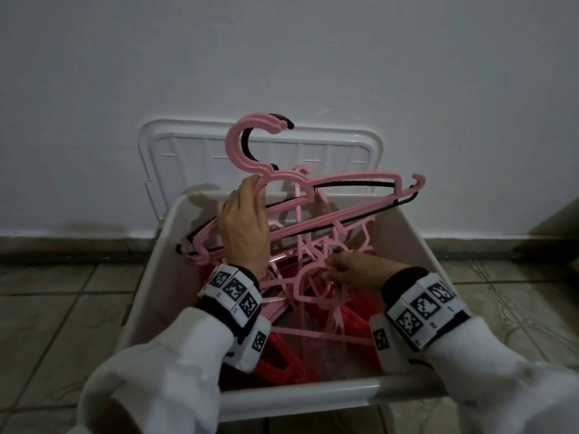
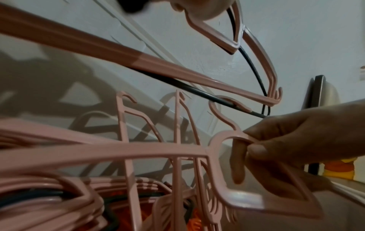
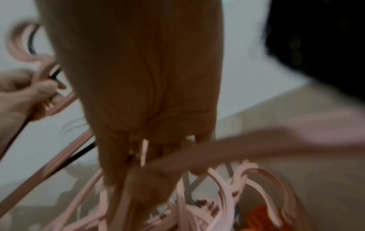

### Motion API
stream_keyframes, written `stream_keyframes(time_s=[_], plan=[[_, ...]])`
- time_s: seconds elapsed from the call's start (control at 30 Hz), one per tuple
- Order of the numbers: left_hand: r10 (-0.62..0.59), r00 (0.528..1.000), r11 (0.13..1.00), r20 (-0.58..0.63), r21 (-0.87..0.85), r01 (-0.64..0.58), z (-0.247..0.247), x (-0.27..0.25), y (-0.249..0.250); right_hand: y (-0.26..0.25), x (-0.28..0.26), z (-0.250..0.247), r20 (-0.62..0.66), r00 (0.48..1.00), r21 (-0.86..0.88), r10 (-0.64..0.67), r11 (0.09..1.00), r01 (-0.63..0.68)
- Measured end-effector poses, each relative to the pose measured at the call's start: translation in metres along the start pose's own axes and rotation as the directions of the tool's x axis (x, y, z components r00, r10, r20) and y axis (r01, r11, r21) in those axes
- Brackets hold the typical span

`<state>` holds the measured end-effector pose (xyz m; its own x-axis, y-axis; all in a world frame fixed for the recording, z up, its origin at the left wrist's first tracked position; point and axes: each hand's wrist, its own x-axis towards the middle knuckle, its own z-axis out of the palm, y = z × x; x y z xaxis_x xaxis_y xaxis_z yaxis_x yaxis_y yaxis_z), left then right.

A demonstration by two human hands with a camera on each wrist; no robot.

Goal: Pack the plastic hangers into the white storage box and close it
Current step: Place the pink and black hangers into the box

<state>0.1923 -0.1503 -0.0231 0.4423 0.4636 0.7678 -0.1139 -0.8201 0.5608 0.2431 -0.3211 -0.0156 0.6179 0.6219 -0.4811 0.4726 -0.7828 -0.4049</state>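
Over the box (image 1: 175, 233), the left hand (image 1: 242, 227) grips a raised hanger bundle (image 1: 329, 195); right hand (image 1: 354, 270), just beside and lower, pinches a tangled hanger (image 2: 223, 140). Best free that hook before lowering the bundle flat.

Both arms reach forward in white sleeves with marker-patterned wrist bands. The left hand (image 1: 242, 227) is raised, fingers curled round a hanger neck. The right hand (image 1: 360, 270) sits lower, fingertips (image 2: 254, 150) pinching another hanger's hook.
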Motion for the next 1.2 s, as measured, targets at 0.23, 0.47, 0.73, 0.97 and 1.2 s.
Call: stream_keyframes(time_s=[0.23,0.47,0.73,0.97,1.2], plan=[[0.024,1.0,0.999,0.014,-0.028,-0.023,-0.001,-0.002,0.003,-0.002,0.006,0.003,-0.147,0.986,-0.019,-0.082,0.997,0.08],[0.032,0.995,0.998,0.089,-0.049,-0.028,0.0,-0.004,0.005,0.0,0.011,0.006,-0.308,0.943,-0.111,-0.125,0.989,0.095],[-0.125,0.992,0.982,0.004,-0.145,0.124,-0.002,0.002,-0.003,-0.001,0.013,0.007,-0.14,0.969,-0.027,-0.203,0.979,0.201],[-0.121,0.993,0.981,0.013,-0.149,0.122,0.001,0.003,-0.007,-0.012,-0.005,-0.007,-0.169,0.946,0.033,-0.278,0.957,0.287],[-0.141,0.88,0.974,0.453,-0.094,0.205,0.01,-0.003,-0.015,-0.004,-0.011,-0.026,-0.575,0.694,-0.261,-0.433,0.901,0.346]])
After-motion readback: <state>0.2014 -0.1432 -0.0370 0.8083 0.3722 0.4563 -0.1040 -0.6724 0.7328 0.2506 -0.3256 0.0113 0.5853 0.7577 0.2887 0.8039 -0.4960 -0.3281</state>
